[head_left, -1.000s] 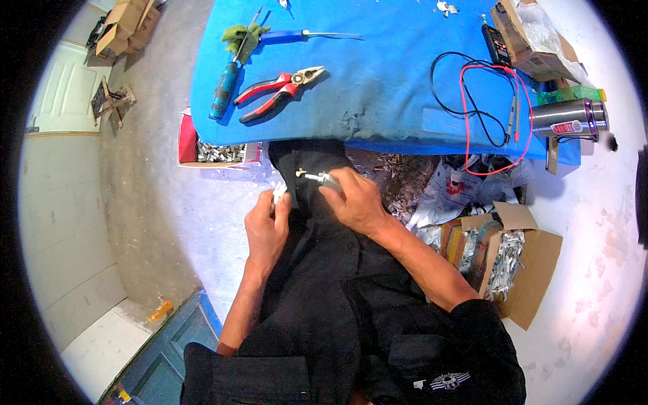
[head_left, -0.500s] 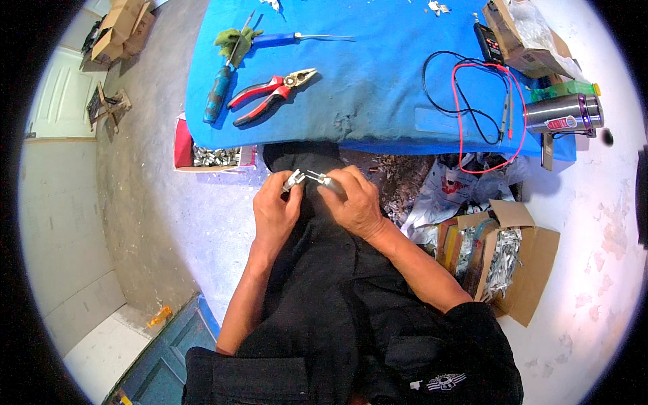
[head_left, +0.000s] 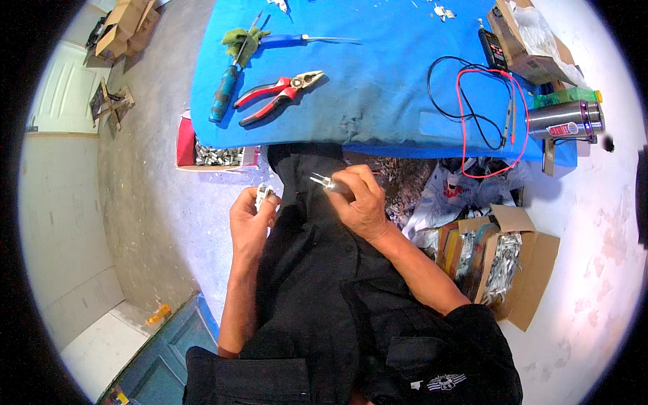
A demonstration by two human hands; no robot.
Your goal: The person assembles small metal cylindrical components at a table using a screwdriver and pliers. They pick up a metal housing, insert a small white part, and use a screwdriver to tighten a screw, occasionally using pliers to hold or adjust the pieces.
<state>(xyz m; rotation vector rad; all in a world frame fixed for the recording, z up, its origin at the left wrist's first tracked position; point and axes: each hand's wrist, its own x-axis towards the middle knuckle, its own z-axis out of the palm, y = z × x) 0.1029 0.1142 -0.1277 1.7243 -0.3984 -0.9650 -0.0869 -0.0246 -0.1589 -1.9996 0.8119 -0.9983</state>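
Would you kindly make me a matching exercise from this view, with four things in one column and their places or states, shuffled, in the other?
Things
1. Left hand
2. Right hand
3. Combination pliers
4. Multimeter

Places and states
A. Black, beside a cardboard box
B. Holding a small pale part
C. Red-and-black handles spread apart, on the blue table covering
D. Holding a piece with two thin prongs, which point away from the fingers

Right pairs: 1-B, 2-D, 3-C, 4-A
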